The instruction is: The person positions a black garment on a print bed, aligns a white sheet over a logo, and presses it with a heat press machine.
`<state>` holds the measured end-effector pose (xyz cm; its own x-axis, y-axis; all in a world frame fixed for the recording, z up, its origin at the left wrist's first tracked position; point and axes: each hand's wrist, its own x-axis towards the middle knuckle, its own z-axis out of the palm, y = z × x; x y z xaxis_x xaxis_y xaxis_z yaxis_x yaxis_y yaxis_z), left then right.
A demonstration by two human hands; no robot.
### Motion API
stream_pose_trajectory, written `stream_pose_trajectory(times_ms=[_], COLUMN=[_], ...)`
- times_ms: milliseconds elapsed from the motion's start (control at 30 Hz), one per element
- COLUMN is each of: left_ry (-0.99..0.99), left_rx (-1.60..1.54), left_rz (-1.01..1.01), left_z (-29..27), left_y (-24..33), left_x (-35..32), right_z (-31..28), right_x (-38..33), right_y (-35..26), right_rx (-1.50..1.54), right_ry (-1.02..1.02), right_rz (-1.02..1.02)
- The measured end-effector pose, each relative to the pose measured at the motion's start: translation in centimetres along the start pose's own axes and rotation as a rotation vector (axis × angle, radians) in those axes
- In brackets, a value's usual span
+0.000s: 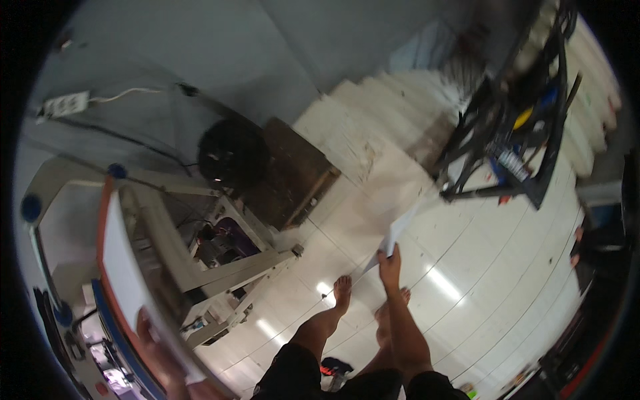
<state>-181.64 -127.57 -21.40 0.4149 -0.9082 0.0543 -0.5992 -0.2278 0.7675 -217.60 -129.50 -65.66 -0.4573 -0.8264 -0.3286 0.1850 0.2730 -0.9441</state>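
Note:
My right hand (389,263), in front of me above the floor, is closed on a thin white sheet (399,230). The sheet is seen nearly edge-on and tilts away to the upper right. On the left, my left hand (157,350) is at a flat board with an orange-red edge (105,233) that carries a white layer (120,257). Its fingers look stretched out along the white layer, though motion blurs them and part of the hand blends into the board.
A pale metal stand (233,273) holds the board's side. Beyond it are a round black fan-like object (233,153) and a brown box (287,180). White steps (373,123) rise ahead. A black rack (507,153) with small items stands at right. Another person's feet (577,247) show far right.

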Motion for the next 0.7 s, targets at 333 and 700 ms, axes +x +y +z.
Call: stream_pose_trajectory(times_ms=[333,700], left_ry=[-0.026,-0.155], left_rx=[-0.325,-0.636], left_rz=[-0.045,-0.593], left_z=[-9.7,-19.9], left_y=[1.9,-4.3], left_x=[1.0,-3.1], right_z=[18.4,28.1], right_x=[-24.5,-37.6], right_y=[-51.3,-47.3], right_rx=[-0.277,-0.853], right_ry=[-0.994,-1.616], right_rz=[-0.415,-0.915])
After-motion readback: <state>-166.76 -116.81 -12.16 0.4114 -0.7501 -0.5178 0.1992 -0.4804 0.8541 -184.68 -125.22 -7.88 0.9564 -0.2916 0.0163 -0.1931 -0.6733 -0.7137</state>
